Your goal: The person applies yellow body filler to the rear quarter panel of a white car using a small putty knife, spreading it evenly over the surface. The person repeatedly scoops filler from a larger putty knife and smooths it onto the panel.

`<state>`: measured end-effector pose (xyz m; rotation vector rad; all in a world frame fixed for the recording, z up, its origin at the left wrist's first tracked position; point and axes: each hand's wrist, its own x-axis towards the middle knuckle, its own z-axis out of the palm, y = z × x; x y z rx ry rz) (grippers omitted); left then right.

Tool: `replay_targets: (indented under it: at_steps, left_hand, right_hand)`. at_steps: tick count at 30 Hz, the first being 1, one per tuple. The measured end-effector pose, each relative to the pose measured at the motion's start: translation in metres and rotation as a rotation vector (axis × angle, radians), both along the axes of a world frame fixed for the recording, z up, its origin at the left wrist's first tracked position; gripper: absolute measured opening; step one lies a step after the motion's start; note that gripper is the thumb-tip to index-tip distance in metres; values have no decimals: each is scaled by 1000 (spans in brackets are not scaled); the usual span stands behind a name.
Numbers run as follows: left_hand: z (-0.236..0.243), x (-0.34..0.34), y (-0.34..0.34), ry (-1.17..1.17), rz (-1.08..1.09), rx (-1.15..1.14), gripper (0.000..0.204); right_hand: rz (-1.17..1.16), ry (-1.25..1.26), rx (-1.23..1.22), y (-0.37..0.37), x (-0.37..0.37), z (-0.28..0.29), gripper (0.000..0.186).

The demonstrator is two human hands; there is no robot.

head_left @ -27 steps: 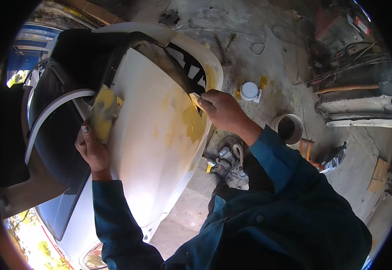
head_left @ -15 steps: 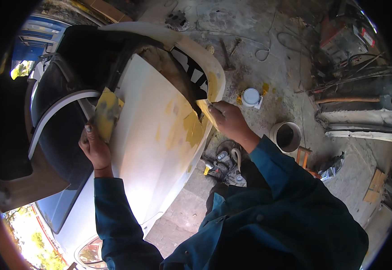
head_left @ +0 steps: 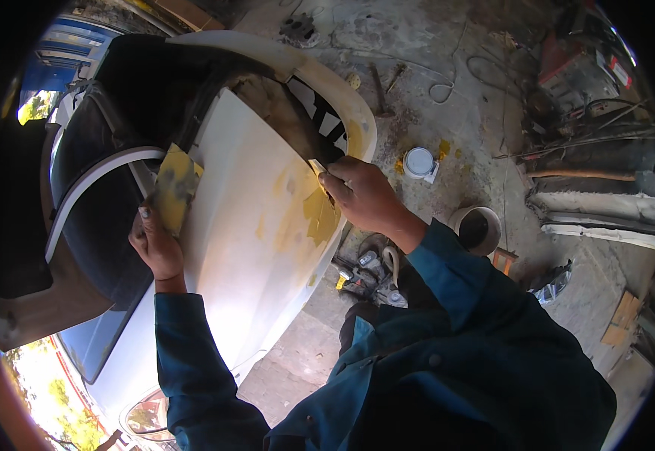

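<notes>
The floor (head_left: 290,368) carries the car (head_left: 117,368), whose pale panel (head_left: 245,203) lies before the person. By the floor's right side stand a bucket (head_left: 497,225) and, farther off, a can (head_left: 419,162). At the panel's left edge, the left hand's (head_left: 156,244) grip is clamped on a yellow-smeared board (head_left: 171,194), much as half a second ago. Yellow filler (head_left: 320,218) coats the panel's far right corner. The right hand's (head_left: 361,194) grip is closed on a spreader (head_left: 316,167), which has shifted left from that corner along the far edge and now shows less of its face; whether it touches the panel cannot be told.
</notes>
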<state>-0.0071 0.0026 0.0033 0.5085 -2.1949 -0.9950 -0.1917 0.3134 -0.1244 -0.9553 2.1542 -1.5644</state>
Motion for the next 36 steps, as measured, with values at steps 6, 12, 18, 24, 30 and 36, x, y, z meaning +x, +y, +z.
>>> replay_targets:
  at_steps: [6,12,18,24,30,36]
  left_hand:
    - [-2,3,-3,4,9,43,57]
    - [-2,2,-5,15,-26,92,55]
    - [-3,2,-6,16,34,111,59]
    - [0,5,-9,-63,92,42,65]
    - [1,1,-3,-28,122,77,67]
    - [0,4,-6,-17,113,80,64]
  right_hand:
    - [-131,-335,-277,19,-14,13,28]
    - [-175,-218,-82,38,21,-93,30]
    - [-87,-221,-15,30,45,-134,27]
    - [23,-179,88,25,40,-150,22]
    - [42,-81,53,19,42,-155,19]
    - [20,-71,-40,14,37,-136,21]
